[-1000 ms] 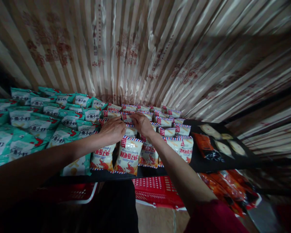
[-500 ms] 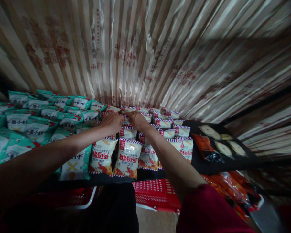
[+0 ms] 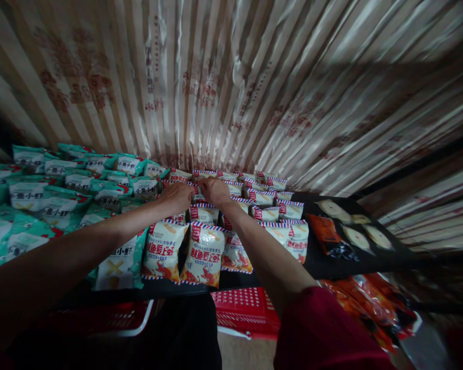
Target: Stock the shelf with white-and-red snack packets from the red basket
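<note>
My left hand (image 3: 177, 198) and my right hand (image 3: 216, 191) are close together among the middle rows of white snack bags with red-and-blue striped edges. Their fingers are curled closed on the upper edge of one snack bag (image 3: 197, 195), which shows in the narrow gap between them. Most of that bag is hidden by the hands and by the bags in front. Nearer me, a white snack bag (image 3: 203, 254) stands upright at the front edge, beside another white bag (image 3: 162, 251). Teal snack bags (image 3: 118, 267) stand in rows to the left.
On the right of the black shelf (image 3: 320, 262) lie an orange packet (image 3: 324, 229) and several pale flat packs (image 3: 334, 210). Beneath are red baskets (image 3: 245, 308) and orange packages (image 3: 370, 300). A striped, printed sheet (image 3: 216, 87) hangs behind the bags.
Both hands stay at nearly the same spot, with the left shifted slightly left. The view has moved a little; the bags look otherwise unchanged.
</note>
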Motion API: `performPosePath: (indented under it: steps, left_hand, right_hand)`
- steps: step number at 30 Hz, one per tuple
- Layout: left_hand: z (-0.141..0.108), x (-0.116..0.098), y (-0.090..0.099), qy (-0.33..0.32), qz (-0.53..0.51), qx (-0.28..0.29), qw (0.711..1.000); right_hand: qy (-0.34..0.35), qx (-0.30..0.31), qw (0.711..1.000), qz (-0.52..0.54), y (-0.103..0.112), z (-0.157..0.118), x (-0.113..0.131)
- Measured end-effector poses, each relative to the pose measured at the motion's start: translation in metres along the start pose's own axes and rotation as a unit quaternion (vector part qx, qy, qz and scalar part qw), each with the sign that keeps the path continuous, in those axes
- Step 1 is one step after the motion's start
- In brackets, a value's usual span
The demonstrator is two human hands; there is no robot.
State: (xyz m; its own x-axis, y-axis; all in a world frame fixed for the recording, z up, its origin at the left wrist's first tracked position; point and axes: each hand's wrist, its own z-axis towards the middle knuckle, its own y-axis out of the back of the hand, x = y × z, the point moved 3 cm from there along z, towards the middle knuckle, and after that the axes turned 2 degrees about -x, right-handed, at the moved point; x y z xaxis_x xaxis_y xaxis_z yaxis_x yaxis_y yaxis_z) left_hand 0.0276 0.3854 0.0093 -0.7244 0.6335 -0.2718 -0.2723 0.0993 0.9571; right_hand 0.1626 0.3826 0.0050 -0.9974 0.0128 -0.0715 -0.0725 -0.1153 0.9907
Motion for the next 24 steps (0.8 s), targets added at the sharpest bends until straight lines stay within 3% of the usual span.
performPosePath:
  steps: [6,16,24]
  left_hand:
    - [0.000,-0.001,0.000,-0.009,0.005,-0.003,1.000]
    - [0.003,-0.014,-0.002,-0.144,0.026,-0.005,0.989]
    - [0.004,-0.013,-0.005,-0.154,0.038,0.007,0.987]
  right_hand:
    - [-0.008,-0.015,1.000,0.018,-0.003,0.002,0.002]
    - [0.014,-0.003,0.996,0.087,-0.006,0.008,-0.001]
    - [0.048,-0.028,0.984,0.168,-0.007,0.015,-0.010]
